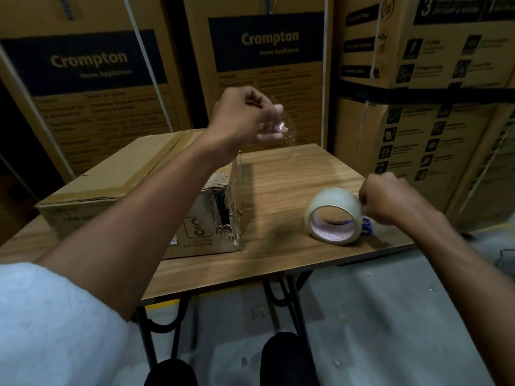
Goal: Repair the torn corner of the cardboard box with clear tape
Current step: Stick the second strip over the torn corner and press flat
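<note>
Left hand (245, 115), raised, pinches a clear tape strip (281, 130) near the cardboard box (111, 174). Right hand (390, 199) rests curled against the tape roll (334, 215) on the bench (278, 176); whether it grips anything cannot be told.

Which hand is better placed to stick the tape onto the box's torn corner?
Left. The left hand pinches the clear tape piece above the cardboard box, close to the torn corner; the right hand sits farther off, by the tape roll.
</note>
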A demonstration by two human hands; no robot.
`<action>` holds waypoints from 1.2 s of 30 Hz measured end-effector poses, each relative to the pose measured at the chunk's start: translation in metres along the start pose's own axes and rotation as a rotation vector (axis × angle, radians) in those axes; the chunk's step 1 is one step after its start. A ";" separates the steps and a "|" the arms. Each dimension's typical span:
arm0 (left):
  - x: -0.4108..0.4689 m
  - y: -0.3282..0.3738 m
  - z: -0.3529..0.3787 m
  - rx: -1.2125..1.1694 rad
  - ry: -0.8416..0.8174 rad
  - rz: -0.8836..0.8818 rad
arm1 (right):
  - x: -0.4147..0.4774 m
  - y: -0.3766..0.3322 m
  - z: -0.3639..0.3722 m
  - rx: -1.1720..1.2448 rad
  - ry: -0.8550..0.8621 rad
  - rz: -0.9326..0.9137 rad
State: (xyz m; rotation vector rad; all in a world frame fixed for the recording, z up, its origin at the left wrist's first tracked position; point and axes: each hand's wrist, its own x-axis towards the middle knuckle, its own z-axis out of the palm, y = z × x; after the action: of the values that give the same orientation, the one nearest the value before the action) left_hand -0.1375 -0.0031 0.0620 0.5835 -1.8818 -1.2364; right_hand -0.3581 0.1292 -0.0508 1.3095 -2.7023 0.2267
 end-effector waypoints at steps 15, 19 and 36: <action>-0.036 -0.005 -0.016 -0.052 0.037 -0.042 | -0.022 -0.081 -0.025 1.781 -0.336 -0.418; -0.054 -0.016 -0.024 -0.084 0.112 -0.039 | -0.029 -0.093 -0.016 1.829 -0.258 -0.362; -0.132 -0.087 -0.024 -0.154 0.556 -0.084 | -0.024 -0.121 0.005 1.377 -0.047 -0.432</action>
State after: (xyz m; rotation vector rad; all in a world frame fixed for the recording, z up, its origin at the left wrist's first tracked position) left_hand -0.0452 0.0442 -0.0599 0.8298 -1.2995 -1.1148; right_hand -0.2488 0.0726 -0.0501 2.0188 -2.0007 2.2157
